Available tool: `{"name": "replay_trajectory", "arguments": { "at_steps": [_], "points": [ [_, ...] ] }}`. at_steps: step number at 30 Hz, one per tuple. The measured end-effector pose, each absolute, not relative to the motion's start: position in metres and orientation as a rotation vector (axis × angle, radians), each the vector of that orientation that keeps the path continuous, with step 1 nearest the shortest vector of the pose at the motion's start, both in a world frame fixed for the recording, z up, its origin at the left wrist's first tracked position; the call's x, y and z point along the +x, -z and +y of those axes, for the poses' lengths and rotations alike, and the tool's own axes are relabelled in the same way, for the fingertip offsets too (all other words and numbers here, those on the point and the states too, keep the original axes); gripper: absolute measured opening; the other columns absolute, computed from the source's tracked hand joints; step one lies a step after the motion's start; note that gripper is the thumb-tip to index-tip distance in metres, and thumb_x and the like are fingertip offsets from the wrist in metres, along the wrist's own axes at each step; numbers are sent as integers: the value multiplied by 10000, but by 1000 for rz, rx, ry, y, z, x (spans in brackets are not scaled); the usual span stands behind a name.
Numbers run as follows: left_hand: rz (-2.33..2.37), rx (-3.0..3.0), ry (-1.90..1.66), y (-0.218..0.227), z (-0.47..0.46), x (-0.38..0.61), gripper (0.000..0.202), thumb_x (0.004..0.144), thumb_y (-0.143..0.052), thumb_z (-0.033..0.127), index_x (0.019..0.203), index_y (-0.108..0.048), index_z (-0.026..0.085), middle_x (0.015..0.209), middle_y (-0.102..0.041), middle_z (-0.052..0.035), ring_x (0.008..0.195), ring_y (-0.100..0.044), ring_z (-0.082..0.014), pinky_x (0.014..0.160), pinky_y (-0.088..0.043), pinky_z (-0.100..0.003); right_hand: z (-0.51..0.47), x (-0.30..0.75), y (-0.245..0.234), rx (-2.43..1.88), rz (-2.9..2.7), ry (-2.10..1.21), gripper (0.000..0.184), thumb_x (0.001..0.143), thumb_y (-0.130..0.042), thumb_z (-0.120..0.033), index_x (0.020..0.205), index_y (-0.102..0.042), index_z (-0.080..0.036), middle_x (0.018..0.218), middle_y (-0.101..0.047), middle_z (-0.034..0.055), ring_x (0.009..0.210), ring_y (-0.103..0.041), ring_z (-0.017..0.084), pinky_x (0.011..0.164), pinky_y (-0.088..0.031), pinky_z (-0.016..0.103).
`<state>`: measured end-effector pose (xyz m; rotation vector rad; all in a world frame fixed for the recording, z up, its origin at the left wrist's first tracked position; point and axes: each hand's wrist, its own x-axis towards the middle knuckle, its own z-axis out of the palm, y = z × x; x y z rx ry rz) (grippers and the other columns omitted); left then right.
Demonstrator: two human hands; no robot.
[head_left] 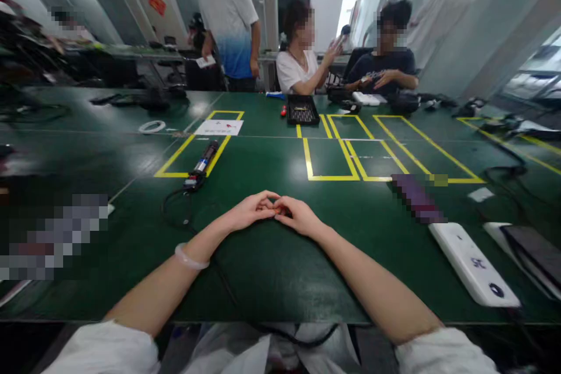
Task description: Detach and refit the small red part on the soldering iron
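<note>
My left hand [250,210] and my right hand [298,215] rest on the green table [263,269], meeting at the fingertips in the middle. The fingers of both are curled and pressed together, and I see nothing in them. A pale bracelet [189,258] sits on my left wrist. Nearest tool is a black electric screwdriver [202,165] with a cable, lying to the far left of my hands on a yellow-taped rectangle.
A white power strip [473,263] and a dark device [532,254] lie at the right. A black parts tray [302,110], a white sheet [219,127] and yellow tape boxes [350,152] are farther back. Several people sit or stand across the table.
</note>
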<state>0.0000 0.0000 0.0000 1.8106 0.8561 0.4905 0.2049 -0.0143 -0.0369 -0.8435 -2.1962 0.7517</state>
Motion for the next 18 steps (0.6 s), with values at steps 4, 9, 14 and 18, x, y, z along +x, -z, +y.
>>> {"name": "replay_trajectory", "arguments": {
  "at_steps": [4, 9, 14, 18],
  "points": [
    [873, 1812, -527, 4, -1, 1, 456, 845, -601, 375, 1239, -490, 173, 942, -638, -36, 807, -602, -139, 695, -455, -255, -13, 205, 36, -889, -2130, -815, 118, 858, -595, -208, 970, -570, -181, 840, -603, 8, 720, -552, 132, 682, -435, 242],
    [966, 1923, -606, 1, -2, 4, 313, 790, -659, 339, 1040, -578, 168, 1029, -643, -58, 897, -623, -165, 725, -486, -261, -12, 208, 35, -963, -2009, -909, 100, 862, -594, -236, 935, -567, -173, 748, -576, -16, 655, -535, 117, 626, -421, 225],
    [1011, 1942, -603, 0, -3, 5, 220, 846, -583, 370, 937, -605, 170, 896, -675, -33, 837, -646, -162, 752, -497, -276, -11, 209, 37, -951, -1998, -931, 136, 854, -616, -273, 936, -586, -169, 767, -605, -7, 666, -550, 116, 640, -427, 226],
    [997, 1915, -629, 1, -4, 5, 260, 891, -513, 402, 990, -583, 172, 901, -678, -33, 824, -654, -157, 774, -504, -286, -11, 209, 35, -1010, -1982, -947, 166, 898, -565, -322, 881, -616, -165, 739, -631, -3, 644, -547, 112, 618, -407, 217]
  ]
}}
